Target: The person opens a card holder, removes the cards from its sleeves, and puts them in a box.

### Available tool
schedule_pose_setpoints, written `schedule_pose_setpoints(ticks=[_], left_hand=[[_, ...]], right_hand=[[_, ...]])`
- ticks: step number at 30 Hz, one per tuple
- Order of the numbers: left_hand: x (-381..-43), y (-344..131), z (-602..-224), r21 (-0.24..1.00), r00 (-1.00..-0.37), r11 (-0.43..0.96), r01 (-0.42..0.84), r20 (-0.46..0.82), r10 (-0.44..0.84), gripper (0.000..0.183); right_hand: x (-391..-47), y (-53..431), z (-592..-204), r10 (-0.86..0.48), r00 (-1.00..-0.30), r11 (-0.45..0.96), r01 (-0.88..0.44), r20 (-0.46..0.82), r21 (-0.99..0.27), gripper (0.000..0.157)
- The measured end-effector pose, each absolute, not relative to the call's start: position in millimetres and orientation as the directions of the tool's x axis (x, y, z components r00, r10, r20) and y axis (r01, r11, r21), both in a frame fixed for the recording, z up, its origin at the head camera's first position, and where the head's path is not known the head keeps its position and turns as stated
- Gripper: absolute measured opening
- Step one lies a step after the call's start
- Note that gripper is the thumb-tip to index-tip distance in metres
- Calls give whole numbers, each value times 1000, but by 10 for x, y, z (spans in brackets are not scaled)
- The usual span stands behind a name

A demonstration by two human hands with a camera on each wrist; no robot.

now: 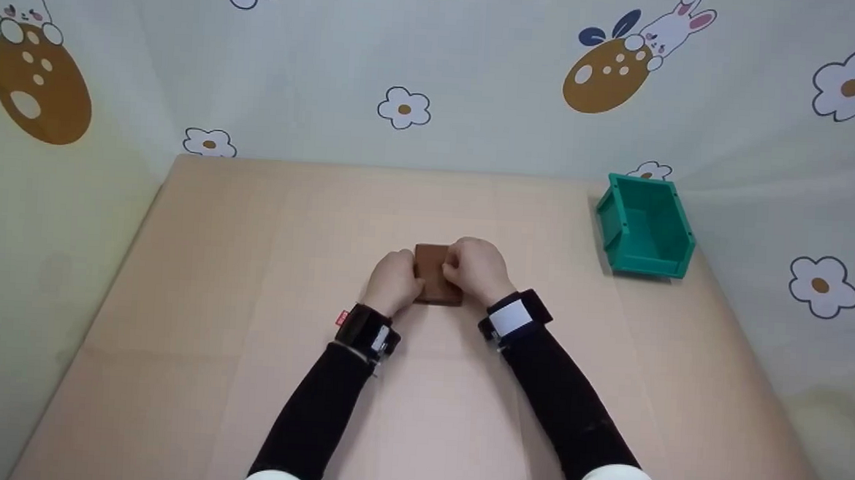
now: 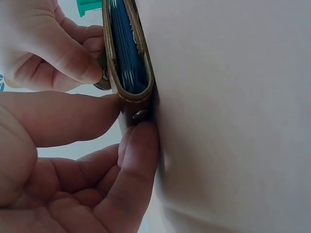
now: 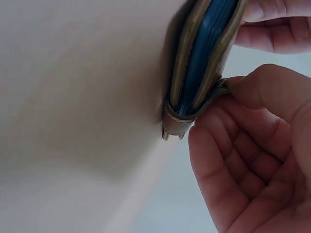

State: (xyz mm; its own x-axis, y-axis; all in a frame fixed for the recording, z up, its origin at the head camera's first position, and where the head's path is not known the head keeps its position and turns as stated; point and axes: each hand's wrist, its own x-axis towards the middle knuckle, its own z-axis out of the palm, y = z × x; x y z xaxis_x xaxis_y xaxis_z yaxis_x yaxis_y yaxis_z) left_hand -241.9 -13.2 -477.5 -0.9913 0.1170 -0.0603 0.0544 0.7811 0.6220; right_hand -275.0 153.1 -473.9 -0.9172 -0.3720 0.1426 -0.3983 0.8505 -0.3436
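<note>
A brown leather card holder lies on the table between both hands, with blue sleeves showing between its covers in the left wrist view. My left hand pinches its left edge between thumb and forefinger, close by a small metal snap stud. On the other side, my right hand holds the end of the closing strap between thumb and curled forefinger. That strap wraps round the edge of the holder and stands lifted from the top cover in the right wrist view.
A green plastic bin stands at the table's back right corner. The light wooden table meets pale curtains printed with flowers and rabbits at the back and sides.
</note>
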Motion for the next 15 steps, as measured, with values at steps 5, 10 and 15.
schedule_pose_setpoints(ticks=[5, 10, 15], left_hand=[[-2420, -132, -4780, 622, -991, 781, 57, -58, 118, 16], [-2443, -131, -4798, 616, -991, 786, 54, -61, 116, 18], [-2434, -129, -4800, 620, -991, 784, 45, -70, 112, 18]], right_hand=[[-2768, 1554, -4739, -339, -935, 842, -351, 105, -409, 13], [-2768, 1561, -4754, -346, -932, 839, -360, 110, -408, 12], [-2754, 1563, -4776, -356, -927, 841, -374, 121, -390, 15]])
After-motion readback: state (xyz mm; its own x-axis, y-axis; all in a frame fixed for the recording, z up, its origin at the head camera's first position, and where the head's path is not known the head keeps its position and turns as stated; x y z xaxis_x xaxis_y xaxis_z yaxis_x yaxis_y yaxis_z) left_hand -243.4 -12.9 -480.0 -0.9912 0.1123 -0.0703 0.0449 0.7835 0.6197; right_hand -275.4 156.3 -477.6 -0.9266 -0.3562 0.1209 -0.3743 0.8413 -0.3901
